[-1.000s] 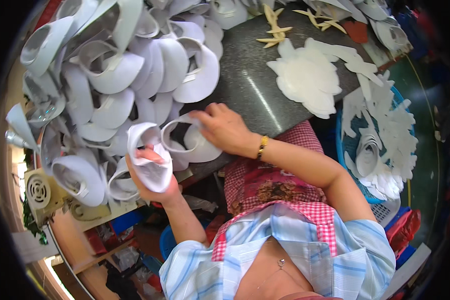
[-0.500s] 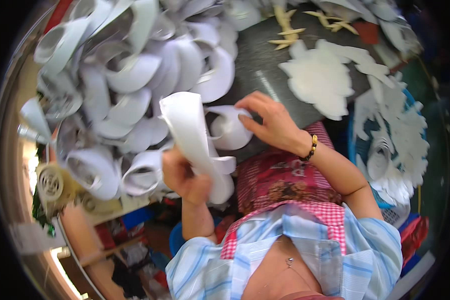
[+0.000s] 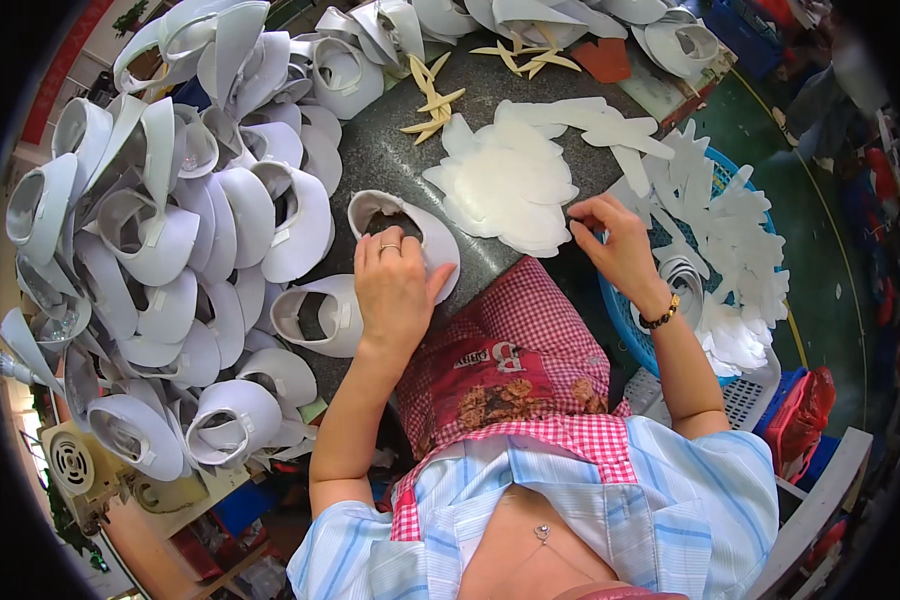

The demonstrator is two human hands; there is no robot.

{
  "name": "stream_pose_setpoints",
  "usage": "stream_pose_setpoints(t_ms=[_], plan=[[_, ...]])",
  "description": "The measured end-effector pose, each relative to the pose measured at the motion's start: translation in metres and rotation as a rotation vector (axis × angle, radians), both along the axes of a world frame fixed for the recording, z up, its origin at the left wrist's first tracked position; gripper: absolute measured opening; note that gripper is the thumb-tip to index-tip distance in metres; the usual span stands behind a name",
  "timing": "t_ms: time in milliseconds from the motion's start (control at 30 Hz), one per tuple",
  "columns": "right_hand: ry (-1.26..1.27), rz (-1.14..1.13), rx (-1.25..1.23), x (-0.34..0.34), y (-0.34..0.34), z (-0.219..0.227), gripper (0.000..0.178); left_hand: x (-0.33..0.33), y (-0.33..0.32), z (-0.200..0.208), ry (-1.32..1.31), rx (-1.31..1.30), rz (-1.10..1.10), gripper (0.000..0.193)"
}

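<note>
Companion: Left side?

Me: Left fingers (image 3: pixel 388 262) over a white sun visor (image 3: pixel 436 245) on the dark speckled surface (image 3: pixel 385 150). Thumb spread away along the brim; whether they pinch, cannot tell. Second visor (image 3: pixel 340 340) just beside those fingers, a heap of visors (image 3: pixel 245 215) farther left.

Companion: Right?

Me: Right fingers (image 3: pixel 602 215) curled at the near edge of a pile of flat white cutouts (image 3: pixel 505 190), thumb slightly apart. Touching or not, cannot tell. Blue basket (image 3: pixel 615 318) below them, more white pieces inside.

Companion: Step in hand?

Me: My reading: left steadying the visor, right set for a cutout.

Companion: Calls for?

Me: Layers overlap, so probably a light edge pinch, one piece only, visor kept still.
</note>
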State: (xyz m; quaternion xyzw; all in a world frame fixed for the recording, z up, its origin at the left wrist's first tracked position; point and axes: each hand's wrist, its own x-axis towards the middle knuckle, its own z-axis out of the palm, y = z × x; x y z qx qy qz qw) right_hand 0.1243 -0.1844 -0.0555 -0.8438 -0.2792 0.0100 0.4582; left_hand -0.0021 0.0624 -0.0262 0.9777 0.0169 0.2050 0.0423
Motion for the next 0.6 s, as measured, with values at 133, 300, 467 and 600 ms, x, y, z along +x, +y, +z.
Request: stream_pose_setpoints(t_ms=[133, 300, 467, 600], plan=[[0.138, -0.098, -0.297, -0.009, 0.002, -0.006, 0.022, 0.006, -0.014, 0.014, 0.044, 0.074, 0.129, 0.036], [0.793, 0.016, 0.471, -0.01, 0.006, -0.046, 0.022, 0.042, -0.057, 0.012, -0.023, -0.092, -0.195, 0.024], [0.729, -0.036, 0.674, -0.026, 0.015, -0.06, 0.017, 0.075, -0.068, -0.012, 0.204, -0.096, -0.329, 0.019], [0.588, 0.012, 0.745, -0.033, 0.022, -0.059, 0.014, 0.072, -0.067, -0.008, 0.269, -0.067, -0.356, 0.013]])
